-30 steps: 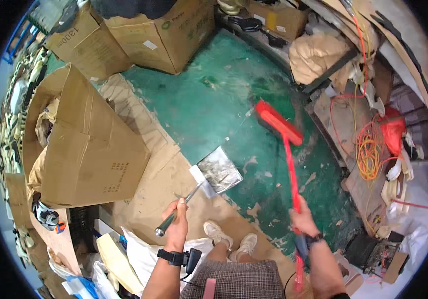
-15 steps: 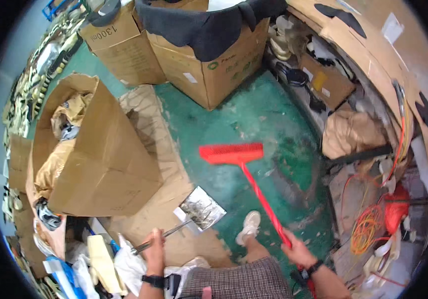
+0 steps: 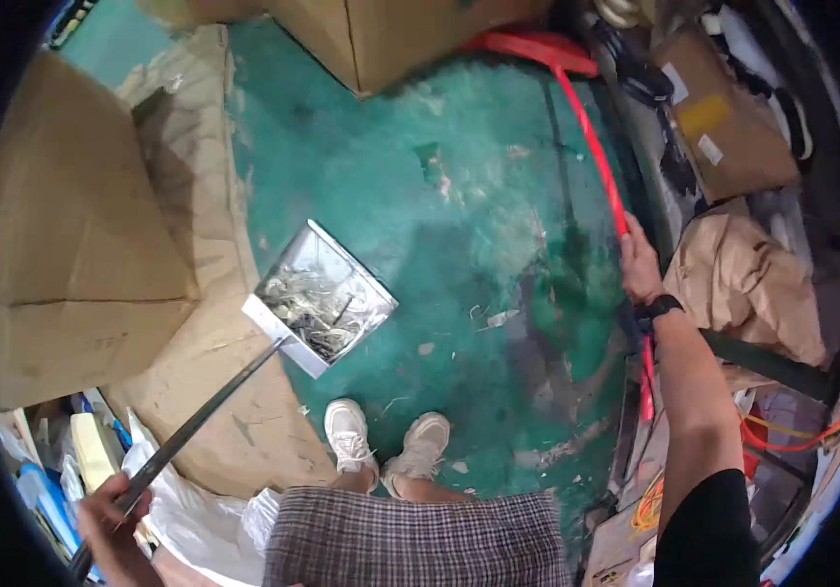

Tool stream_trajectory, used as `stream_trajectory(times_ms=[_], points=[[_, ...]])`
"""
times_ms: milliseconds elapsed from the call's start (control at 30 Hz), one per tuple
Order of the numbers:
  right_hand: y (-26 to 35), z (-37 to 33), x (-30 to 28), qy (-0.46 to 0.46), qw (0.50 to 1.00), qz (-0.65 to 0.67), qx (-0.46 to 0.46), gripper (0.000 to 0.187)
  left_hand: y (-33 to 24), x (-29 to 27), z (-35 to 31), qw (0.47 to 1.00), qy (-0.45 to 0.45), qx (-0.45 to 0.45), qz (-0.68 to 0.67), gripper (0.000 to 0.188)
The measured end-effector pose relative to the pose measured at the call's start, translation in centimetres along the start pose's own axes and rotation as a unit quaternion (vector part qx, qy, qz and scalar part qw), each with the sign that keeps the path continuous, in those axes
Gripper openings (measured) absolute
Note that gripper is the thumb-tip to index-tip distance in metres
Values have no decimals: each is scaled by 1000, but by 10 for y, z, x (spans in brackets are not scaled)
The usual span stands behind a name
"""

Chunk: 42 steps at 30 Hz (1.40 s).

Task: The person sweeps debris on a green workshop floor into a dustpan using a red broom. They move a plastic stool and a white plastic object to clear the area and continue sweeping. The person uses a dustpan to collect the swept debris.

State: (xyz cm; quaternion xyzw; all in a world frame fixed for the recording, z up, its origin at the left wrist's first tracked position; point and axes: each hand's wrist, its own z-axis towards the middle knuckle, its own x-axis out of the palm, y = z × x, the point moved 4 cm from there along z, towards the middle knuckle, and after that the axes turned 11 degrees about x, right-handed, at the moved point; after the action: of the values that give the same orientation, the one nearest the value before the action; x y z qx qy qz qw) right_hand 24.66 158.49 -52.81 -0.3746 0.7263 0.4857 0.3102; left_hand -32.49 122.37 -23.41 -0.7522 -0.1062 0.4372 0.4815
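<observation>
My right hand (image 3: 641,262) is closed round the red handle of a broom (image 3: 591,147), arm stretched forward. The broom's red head lies at the far right, against the base of a large cardboard box (image 3: 420,39); its bristles are mostly hidden. In my left hand (image 3: 114,519) is the dark handle of a long-handled metal dustpan (image 3: 283,323). The dustpan's pan holds a pile of grey dust and scraps (image 3: 317,303). It rests partly on a flattened cardboard sheet (image 3: 204,391) and partly on the green floor (image 3: 459,245), ahead of my shoes.
A tall cardboard box (image 3: 77,245) stands on the left. Along the right runs a low shelf with a flat carton (image 3: 733,127) and a crumpled brown paper bundle (image 3: 748,284). White plastic bags (image 3: 195,519) lie near left. Small scraps (image 3: 498,318) dot the floor.
The broom head has gone forward and right, up to the large box. I have stepped forward, and both shoes now show. The dustpan sits farther left and forward in view.
</observation>
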Motion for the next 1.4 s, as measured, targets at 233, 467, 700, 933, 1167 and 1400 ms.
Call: stream_trajectory(times_ms=[233,467,700,933,1167,1400], points=[[-67,60,9,10,987,113,116,41,1,23,43,991,117,52,27,45],[-154,-91,-3,-187,981,2,-47,42,-54,91,49,973,200,83,77,47],[7,-356,-46,137,937,172,272,52,-94,91,12,959,270,19,83,22],[67,-439,-137,248,907,187,284,59,-105,97,17,925,356,102,88,13],[-50,-288,-90,38,954,117,275,54,-100,123,3,900,404,122,109,10],[-51,-369,-60,80,874,300,374,64,-101,123,11,893,412,138,121,16]])
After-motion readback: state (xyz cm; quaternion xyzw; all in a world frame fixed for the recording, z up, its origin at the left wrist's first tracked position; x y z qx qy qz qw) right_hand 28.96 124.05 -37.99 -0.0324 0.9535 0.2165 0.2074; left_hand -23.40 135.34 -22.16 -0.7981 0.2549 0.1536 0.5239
